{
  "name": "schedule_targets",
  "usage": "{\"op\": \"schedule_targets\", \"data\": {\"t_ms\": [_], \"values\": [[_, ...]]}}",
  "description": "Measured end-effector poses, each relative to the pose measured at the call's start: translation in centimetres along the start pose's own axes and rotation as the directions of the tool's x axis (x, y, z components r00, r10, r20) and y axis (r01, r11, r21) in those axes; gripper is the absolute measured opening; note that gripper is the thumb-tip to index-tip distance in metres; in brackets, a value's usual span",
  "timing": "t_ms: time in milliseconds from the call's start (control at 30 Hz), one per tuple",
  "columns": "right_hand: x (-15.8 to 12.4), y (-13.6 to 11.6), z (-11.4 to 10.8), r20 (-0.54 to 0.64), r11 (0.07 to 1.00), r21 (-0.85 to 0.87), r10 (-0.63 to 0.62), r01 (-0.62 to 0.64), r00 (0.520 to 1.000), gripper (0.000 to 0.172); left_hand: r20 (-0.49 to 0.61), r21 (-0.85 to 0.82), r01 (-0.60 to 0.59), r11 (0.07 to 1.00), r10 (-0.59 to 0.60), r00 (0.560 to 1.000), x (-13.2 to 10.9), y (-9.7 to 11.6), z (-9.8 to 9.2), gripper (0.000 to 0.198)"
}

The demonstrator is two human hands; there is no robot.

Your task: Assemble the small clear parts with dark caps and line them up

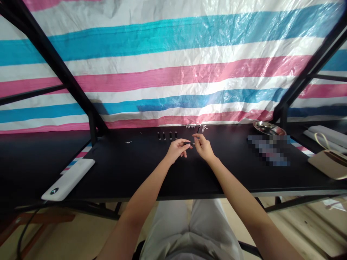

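Above the black table (121,162), my two hands meet close together near the middle. My left hand (175,150) pinches a small dark cylinder (187,143) between thumb and fingertips. Just to its right is my right hand (204,148), its fingers bent around the cylinder's pale end; what its fingertips hold is too small to make out. Left of the hands, several short black cylinders with pale ends (164,136) are lined up in a row. Behind the hands lie a row of tiny whitish pieces (190,126) and a loose cluster of thin white bits (203,128).
A white power bank (69,180) lies at the table's left edge. To the right are a shiny metal dish (269,128), a blurred-out item (268,150) and a beige pouch (329,164). Striped sheeting (173,72) hangs behind, between black frame bars (54,54).
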State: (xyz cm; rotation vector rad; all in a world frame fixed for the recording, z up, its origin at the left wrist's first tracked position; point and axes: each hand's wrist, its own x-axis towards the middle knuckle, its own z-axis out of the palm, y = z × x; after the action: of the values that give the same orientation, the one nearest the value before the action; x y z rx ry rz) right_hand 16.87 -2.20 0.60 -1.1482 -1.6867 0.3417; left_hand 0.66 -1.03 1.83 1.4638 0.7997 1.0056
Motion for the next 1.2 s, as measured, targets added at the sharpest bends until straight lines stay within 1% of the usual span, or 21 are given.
{"op": "schedule_targets", "data": {"t_ms": [100, 200, 400, 600, 900, 1000, 1100, 1200], "values": [[0.0, 0.1, -0.1, 0.033, 0.998, -0.053, -0.022, 0.024, 0.999, 0.031, -0.006, 0.041, 0.000, 0.999, 0.000, 1.000, 0.2, -0.5, -0.1, 0.032], [0.0, 0.2, -0.3, 0.040, 0.996, -0.080, -0.029, 0.032, 0.999, 0.033, 0.016, 0.054, 0.002, 0.999, -0.003, 1.000, 0.2, -0.8, -0.2, 0.031], [0.1, -0.2, -0.9, 0.125, 0.973, -0.208, -0.074, 0.099, 0.989, 0.034, 0.029, 0.073, 0.019, 0.997, -0.022, 0.999, 0.1, -0.6, 0.0, 0.029], [0.0, -0.2, -1.0, 0.130, 0.975, -0.183, -0.099, 0.122, 0.987, 0.034, 0.028, 0.083, 0.032, 0.996, -0.035, 0.999, -0.1, -0.1, 0.2, 0.028], [-0.1, 0.0, -0.6, 0.078, 0.998, -0.017, -0.058, 0.060, 0.995, 0.035, 0.062, 0.085, 0.032, 0.996, -0.037, 0.997, -0.2, -0.2, 0.2, 0.028], [-0.1, -0.1, -0.4, 0.025, 0.996, 0.077, -0.034, 0.032, 0.999, 0.034, 0.066, 0.097, 0.037, 0.995, -0.044, 0.997, -0.3, -0.2, 0.2, 0.028], [0.0, -0.1, 0.0, -0.047, 0.981, 0.189, 0.041, -0.032, 0.998, 0.033, 0.074, 0.117, 0.046, 0.992, -0.055, 0.996, -0.3, -0.2, 0.4, 0.030], [0.1, -0.1, 0.7, -0.077, 0.930, 0.341, 0.172, -0.136, 0.982, 0.033, 0.078, 0.128, 0.050, 0.991, -0.060, 0.995, -0.3, -0.2, 0.5, 0.033]]}}
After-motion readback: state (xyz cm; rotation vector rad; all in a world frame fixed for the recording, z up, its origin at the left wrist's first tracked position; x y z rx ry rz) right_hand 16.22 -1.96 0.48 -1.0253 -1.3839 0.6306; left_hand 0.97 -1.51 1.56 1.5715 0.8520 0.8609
